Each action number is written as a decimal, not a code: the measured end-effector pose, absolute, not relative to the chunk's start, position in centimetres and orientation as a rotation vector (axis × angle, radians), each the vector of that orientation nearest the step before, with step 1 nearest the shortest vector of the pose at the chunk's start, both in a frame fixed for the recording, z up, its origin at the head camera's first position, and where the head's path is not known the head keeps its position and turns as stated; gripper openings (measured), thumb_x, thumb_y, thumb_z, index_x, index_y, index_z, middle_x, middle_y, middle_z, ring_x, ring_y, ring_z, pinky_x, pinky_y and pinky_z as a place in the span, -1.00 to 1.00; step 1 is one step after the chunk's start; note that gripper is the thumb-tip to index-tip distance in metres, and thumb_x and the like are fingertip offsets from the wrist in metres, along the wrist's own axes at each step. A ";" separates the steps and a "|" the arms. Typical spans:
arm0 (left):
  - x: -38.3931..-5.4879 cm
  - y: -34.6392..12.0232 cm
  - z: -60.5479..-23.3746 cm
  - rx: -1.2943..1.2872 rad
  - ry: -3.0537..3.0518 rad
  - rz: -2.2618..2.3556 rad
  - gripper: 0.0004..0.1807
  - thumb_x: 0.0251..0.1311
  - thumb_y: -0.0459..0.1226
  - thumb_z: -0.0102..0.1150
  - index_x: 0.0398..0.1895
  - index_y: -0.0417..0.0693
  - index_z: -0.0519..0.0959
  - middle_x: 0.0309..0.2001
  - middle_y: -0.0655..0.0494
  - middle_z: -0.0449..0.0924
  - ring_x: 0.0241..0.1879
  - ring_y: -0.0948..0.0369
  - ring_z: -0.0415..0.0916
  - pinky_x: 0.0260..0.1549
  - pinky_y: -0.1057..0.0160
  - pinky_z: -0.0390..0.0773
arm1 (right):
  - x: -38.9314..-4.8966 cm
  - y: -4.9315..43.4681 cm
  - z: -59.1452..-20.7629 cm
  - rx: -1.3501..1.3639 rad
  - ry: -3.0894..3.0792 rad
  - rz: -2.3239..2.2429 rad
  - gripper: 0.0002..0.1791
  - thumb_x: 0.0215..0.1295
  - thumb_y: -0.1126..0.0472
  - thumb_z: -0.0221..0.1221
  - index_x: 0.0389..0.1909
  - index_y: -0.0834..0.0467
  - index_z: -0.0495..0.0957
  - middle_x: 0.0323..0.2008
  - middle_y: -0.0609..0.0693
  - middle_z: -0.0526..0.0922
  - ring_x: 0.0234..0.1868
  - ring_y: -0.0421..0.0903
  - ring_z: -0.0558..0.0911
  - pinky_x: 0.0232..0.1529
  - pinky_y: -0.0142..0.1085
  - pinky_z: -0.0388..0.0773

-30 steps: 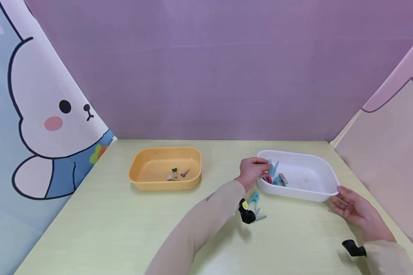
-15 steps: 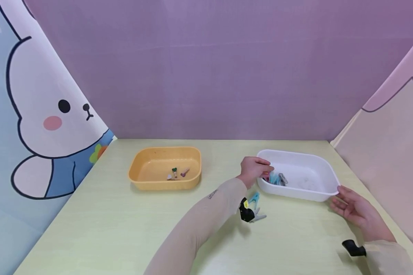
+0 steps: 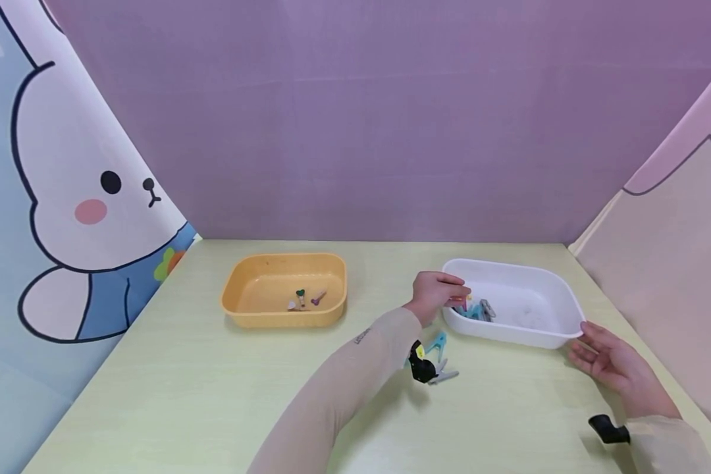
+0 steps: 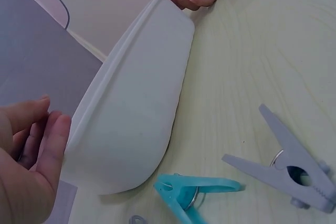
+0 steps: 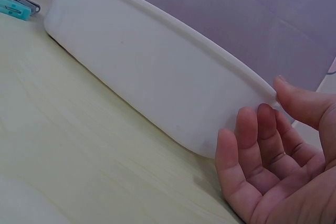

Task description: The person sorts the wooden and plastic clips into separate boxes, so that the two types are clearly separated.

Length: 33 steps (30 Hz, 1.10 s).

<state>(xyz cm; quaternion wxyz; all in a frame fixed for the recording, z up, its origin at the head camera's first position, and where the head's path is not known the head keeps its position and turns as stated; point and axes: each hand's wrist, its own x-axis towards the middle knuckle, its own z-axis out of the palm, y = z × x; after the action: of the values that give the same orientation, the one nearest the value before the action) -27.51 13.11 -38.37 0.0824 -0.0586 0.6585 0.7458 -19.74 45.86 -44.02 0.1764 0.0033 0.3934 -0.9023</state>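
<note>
Two clips at least lie loose on the table (image 3: 184, 395): a blue clip (image 4: 181, 192) and a grey clip (image 4: 296, 163), side by side near the white tub (image 3: 518, 335), outside it. Within that tub, bunched at its left end, I see a silver clip (image 3: 488, 309), some blue plastic (image 3: 476, 311) and a red piece (image 3: 460, 304). The left hand (image 3: 440, 291) reaches over the rim there, thumb and fingertips near one another; from here I can't tell whether they have hold of the red piece. The right hand (image 3: 613, 362) clasps the tub's near right corner, thumb on the rim, fingers against the outer wall, steadying it, I'd say.

My reading is that the gathering is partly done: the bunch in the tub looks like the finished share, the loose pair what's left. Away to the left, a yellow tub (image 3: 284, 320) holds a few small pieces (image 3: 300, 297); whether that side is finished, I can't judge.
</note>
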 end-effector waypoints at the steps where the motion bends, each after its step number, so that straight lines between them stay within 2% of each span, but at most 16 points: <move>1: -27.5 13.0 -38.4 -0.172 1.970 2.218 -0.81 0.02 -0.53 0.43 -0.25 -0.40 0.71 -0.48 -0.02 0.71 -0.26 -0.12 0.72 -0.17 0.02 0.71 | -19.7 45.8 -44.0 0.006 1.111 -2.555 -0.66 0.60 0.30 -0.16 -0.18 0.17 0.62 -0.25 0.07 0.73 -0.24 0.01 0.72 -0.07 -0.09 0.71; 6: -27.3 12.4 -38.5 -0.140 1.958 2.165 -0.85 0.06 -0.48 0.43 -0.27 -0.34 0.72 -0.47 0.02 0.71 -0.29 -0.04 0.73 -0.24 0.14 0.73 | -19.5 45.7 -44.0 0.012 1.104 -2.560 -0.64 0.60 0.30 -0.18 -0.18 0.18 0.62 -0.25 0.08 0.73 -0.24 0.01 0.73 -0.07 -0.08 0.71; 12: -27.1 10.6 -38.7 0.028 1.822 2.154 -0.78 0.11 -0.51 0.37 -0.16 -0.44 0.67 -0.38 -0.08 0.74 -0.13 -0.17 0.67 -0.30 0.20 0.74 | -19.4 45.6 -43.9 0.027 1.117 -2.569 -0.65 0.60 0.30 -0.18 -0.18 0.17 0.61 -0.27 0.07 0.72 -0.26 0.01 0.72 -0.09 -0.09 0.72; 18: -27.0 8.4 -39.1 0.137 1.835 2.032 -0.75 0.16 -0.47 0.35 -0.09 -0.42 0.66 -0.31 -0.03 0.74 -0.22 0.06 0.72 -0.27 0.18 0.74 | -19.6 45.7 -43.8 0.036 1.147 -2.558 -0.69 0.59 0.29 -0.13 -0.18 0.16 0.62 -0.26 0.07 0.73 -0.26 0.00 0.72 -0.09 -0.10 0.72; 21: -27.1 7.4 -39.4 0.140 1.826 2.000 -0.74 0.17 -0.46 0.35 -0.07 -0.42 0.66 -0.28 -0.04 0.74 -0.25 0.12 0.72 -0.23 0.16 0.74 | -19.6 45.8 -43.8 0.025 1.139 -2.552 -0.70 0.59 0.28 -0.12 -0.18 0.16 0.62 -0.26 0.07 0.73 -0.25 0.00 0.72 -0.08 -0.09 0.71; 28: -26.9 5.6 -40.1 0.082 1.885 1.911 -0.86 0.17 -0.46 0.35 -0.20 -0.29 0.70 -0.30 -0.03 0.74 -0.30 0.12 0.71 -0.26 0.17 0.74 | -19.7 46.1 -43.9 0.009 1.126 -2.544 -0.69 0.59 0.28 -0.13 -0.17 0.17 0.63 -0.24 0.07 0.73 -0.23 0.00 0.72 -0.06 -0.09 0.71; 33: -26.5 4.6 -40.5 0.057 1.922 1.844 -0.78 0.19 -0.43 0.35 -0.11 -0.34 0.67 -0.30 -0.02 0.74 -0.24 0.05 0.72 -0.28 0.21 0.74 | -19.7 46.0 -43.9 0.015 1.124 -2.545 -0.68 0.59 0.29 -0.13 -0.17 0.17 0.63 -0.25 0.07 0.73 -0.23 0.00 0.72 -0.06 -0.09 0.70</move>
<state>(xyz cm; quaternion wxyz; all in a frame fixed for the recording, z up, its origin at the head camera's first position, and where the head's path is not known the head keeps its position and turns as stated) -26.50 4.61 -40.47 0.2363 0.0210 0.7010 0.6725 -19.68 45.99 -43.85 0.1787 0.0054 0.3973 -0.9001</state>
